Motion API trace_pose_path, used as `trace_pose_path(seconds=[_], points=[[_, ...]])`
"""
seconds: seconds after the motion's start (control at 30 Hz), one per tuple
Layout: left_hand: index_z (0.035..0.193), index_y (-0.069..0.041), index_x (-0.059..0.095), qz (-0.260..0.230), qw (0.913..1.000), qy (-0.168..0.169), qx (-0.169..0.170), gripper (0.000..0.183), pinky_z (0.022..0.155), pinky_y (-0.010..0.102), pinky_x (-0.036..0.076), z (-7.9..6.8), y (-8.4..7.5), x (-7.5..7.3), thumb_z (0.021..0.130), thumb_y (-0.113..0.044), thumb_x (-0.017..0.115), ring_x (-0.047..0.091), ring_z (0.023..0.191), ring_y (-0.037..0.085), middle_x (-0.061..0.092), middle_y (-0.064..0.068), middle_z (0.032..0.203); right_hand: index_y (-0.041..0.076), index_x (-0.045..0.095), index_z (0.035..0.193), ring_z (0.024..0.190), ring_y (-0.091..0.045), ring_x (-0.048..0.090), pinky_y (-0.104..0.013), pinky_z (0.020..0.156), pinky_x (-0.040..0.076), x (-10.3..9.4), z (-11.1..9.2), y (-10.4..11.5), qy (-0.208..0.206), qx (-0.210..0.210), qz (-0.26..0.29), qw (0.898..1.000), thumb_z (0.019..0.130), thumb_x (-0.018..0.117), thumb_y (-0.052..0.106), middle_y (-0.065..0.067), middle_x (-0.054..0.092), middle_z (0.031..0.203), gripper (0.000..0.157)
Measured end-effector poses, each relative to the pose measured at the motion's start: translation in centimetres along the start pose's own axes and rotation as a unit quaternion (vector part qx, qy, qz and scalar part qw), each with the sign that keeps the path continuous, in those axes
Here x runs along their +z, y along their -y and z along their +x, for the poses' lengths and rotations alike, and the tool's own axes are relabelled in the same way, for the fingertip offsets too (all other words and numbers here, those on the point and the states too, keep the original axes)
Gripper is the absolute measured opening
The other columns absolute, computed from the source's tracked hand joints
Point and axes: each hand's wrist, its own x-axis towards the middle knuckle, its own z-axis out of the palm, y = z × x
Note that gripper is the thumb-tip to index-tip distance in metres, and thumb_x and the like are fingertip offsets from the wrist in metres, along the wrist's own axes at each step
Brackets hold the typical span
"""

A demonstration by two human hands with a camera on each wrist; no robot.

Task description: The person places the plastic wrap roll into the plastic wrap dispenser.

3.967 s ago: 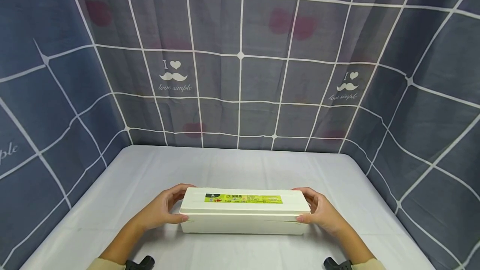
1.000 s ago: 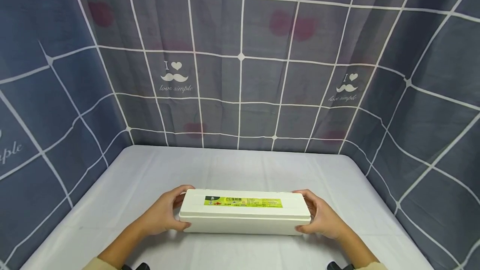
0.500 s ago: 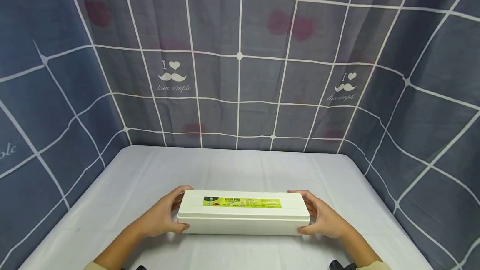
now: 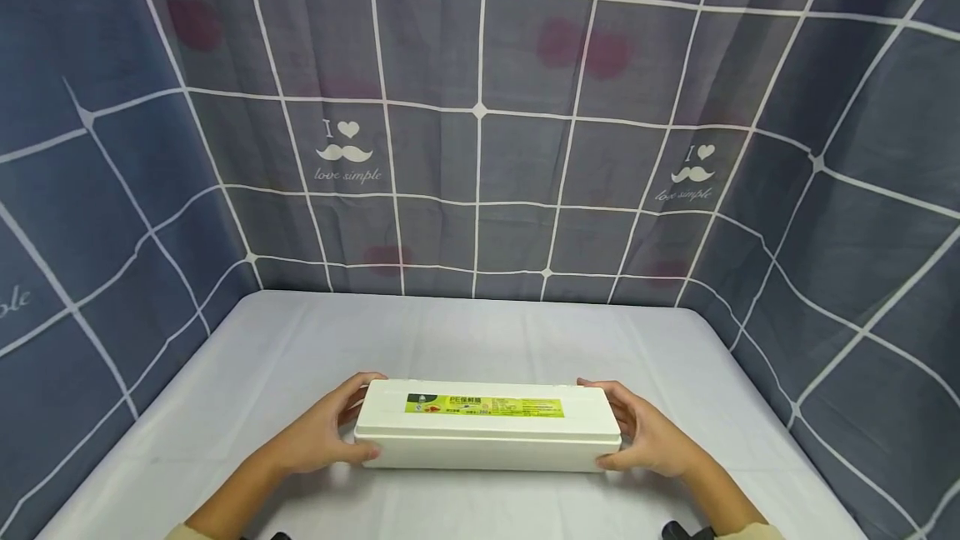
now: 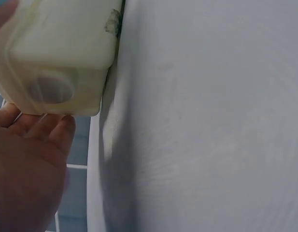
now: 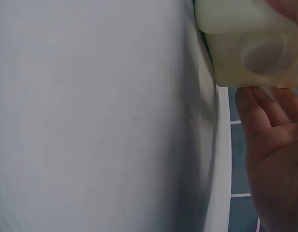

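Observation:
A long cream-white cling film box (image 4: pixel 487 452) lies crosswise near the front of the table, its lid down, with a yellow-green label on top. My left hand (image 4: pixel 327 432) grips its left end, thumb at the front face and fingers round toward the back. On the right end my right hand (image 4: pixel 651 435) holds it the same way. The left wrist view shows the box end (image 5: pixel 57 89), a round shape showing through it and fingertips at its far edge. A similar round shape shows at the other end (image 6: pixel 264 55) in the right wrist view.
A white cloth (image 4: pixel 480 336) covers the table. Dark blue-grey curtains (image 4: pixel 442 148) with white grid lines stand behind it and along both sides. Black wrist straps (image 4: pixel 686 532) show at the bottom edge.
Since four seconds ago both thumbs have slid down from the lid's edge onto the lower front, and the lid edge sits lower. Over the last second almost nothing has moved.

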Motion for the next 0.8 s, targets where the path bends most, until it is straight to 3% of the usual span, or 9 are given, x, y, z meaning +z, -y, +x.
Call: trace_pose_path(seconds=[0.13, 0.33, 0.57, 0.8], points=[[0.146, -0.014, 0.045, -0.022, 0.9996, 0.002, 0.019, 0.066, 0.111, 0.008, 0.036, 0.0, 0.2, -0.1, 0.09, -0.014, 0.079, 0.051, 0.132, 0.001, 0.053, 0.011, 0.144, -0.005, 0.03, 0.155, 0.133, -0.007, 0.057, -0.023, 0.102, 0.054, -0.1, 0.0, 0.2, 0.009, -0.003, 0.013, 1.0, 0.077, 0.085, -0.002, -0.028, 0.039, 0.158, 0.095], [0.144, -0.009, 0.049, -0.038, 0.9984, 0.0, 0.042, 0.058, 0.111, 0.01, 0.038, 0.0, 0.3, -0.3, 0.092, -0.008, 0.075, 0.052, 0.132, 0.001, 0.055, 0.013, 0.143, -0.012, 0.026, 0.154, 0.127, -0.01, 0.06, -0.029, 0.095, 0.059, -0.2, 0.2, 0.1, 0.021, -0.008, 0.047, 0.999, 0.09, 0.068, -0.005, -0.034, 0.042, 0.152, 0.077], [0.144, -0.01, 0.049, -0.045, 0.9983, 0.007, 0.036, 0.071, 0.112, 0.011, 0.038, 0.0, 0.5, -0.5, 0.083, -0.009, 0.085, 0.054, 0.131, 0.005, 0.054, 0.013, 0.143, -0.003, 0.035, 0.153, 0.126, -0.012, 0.061, -0.029, 0.097, 0.058, 0.0, 0.2, -0.3, 0.002, 0.003, 0.035, 0.999, 0.08, 0.082, -0.003, -0.015, 0.052, 0.15, 0.087], [0.142, -0.014, 0.05, -0.017, 0.9989, -0.004, 0.043, 0.084, 0.111, 0.012, 0.04, 0.1, 0.4, -0.3, 0.07, -0.006, 0.092, 0.056, 0.127, 0.008, 0.057, 0.009, 0.139, 0.004, 0.041, 0.149, 0.123, -0.016, 0.063, -0.03, 0.095, 0.059, 0.1, 0.2, -0.8, -0.01, -0.021, -0.002, 1.0, 0.076, 0.086, -0.002, -0.02, 0.053, 0.144, 0.086]])
